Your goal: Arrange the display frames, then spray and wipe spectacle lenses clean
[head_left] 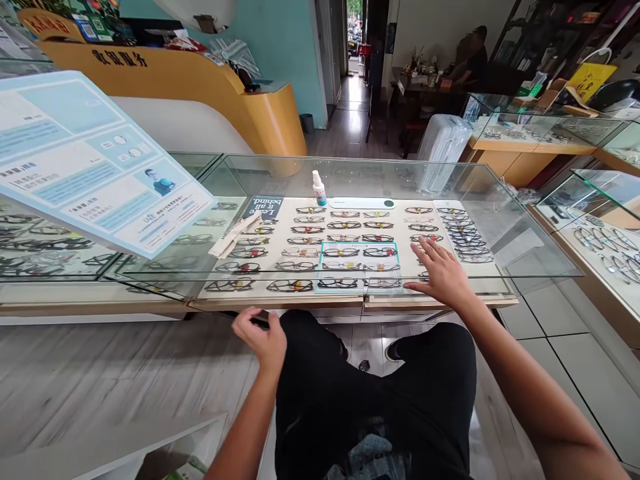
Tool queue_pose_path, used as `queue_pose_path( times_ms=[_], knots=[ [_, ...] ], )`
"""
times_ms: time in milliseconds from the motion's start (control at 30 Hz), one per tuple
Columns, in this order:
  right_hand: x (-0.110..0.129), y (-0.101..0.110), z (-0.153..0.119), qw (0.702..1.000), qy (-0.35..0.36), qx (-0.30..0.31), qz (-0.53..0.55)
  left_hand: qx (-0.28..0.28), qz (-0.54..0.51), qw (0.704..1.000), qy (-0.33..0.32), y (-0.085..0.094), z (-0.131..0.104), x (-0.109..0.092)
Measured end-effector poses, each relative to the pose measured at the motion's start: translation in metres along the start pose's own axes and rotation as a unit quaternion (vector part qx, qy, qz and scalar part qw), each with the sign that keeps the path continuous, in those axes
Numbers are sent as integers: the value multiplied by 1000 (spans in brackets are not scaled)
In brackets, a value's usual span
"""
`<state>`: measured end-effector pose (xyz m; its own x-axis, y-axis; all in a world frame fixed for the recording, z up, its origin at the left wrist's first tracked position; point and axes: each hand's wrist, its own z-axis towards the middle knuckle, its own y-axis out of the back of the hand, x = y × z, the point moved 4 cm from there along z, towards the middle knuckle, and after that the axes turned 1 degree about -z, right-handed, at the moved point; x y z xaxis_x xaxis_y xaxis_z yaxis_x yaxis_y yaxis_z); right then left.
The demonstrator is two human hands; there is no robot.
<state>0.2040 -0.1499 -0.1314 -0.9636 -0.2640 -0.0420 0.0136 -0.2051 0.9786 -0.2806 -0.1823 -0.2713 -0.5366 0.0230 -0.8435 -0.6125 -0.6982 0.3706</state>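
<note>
My right hand (443,272) is spread over the right part of the glass display case (280,175), fingers apart, holding nothing; its palm seems to rest on the glass top. Just below the front edge hangs my left hand (263,337), loosely curled with the thumb apart and nothing visible in it. Rows of eyeglasses (295,267) lie under the glass, several of them on a teal-bordered sheet (325,257). A small white spray bottle (319,190) stands upright toward the back. To the left lie long, pale paper strips (235,237).
A large blue-and-white printed board (100,160) juts in over the left side. Behind are a curved wooden counter (277,120) and a plastic-wrapped bundle (443,150). More glass cases (600,220) stand at right. A person (473,63) sits at the far back.
</note>
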Motion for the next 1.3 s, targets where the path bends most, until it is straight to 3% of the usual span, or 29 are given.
queue_pose_path(
  times_ms=[67, 200, 467, 600, 800, 1000, 1133, 1300],
  knots=[
    [1, 0, -1, 1000, -4, -6, -1, 42, -67, 984, 157, -13, -40, 27],
    [3, 1, -1, 1000, -8, -23, 4, 138, -141, 941, 274, -44, -84, 44],
    [9, 2, -1, 998, -31, -52, 13, 252, -211, 831, 449, -94, -88, 50],
    [10, 3, 0, 998, -38, -45, 14, 340, -206, 786, 474, -109, -98, 35],
    [10, 10, -5, 997, -30, -47, 49, 466, -228, 726, 451, -125, -136, -7],
    [7, 5, -26, 992, -40, -108, 60, 535, -257, 647, 479, -166, -188, -47],
    [8, -12, -34, 990, -41, -129, 29, 512, -274, 653, 487, -193, -207, -64],
    [9, -22, -34, 990, -31, -135, 21, 477, -280, 670, 496, -212, -214, -70]
  ],
)
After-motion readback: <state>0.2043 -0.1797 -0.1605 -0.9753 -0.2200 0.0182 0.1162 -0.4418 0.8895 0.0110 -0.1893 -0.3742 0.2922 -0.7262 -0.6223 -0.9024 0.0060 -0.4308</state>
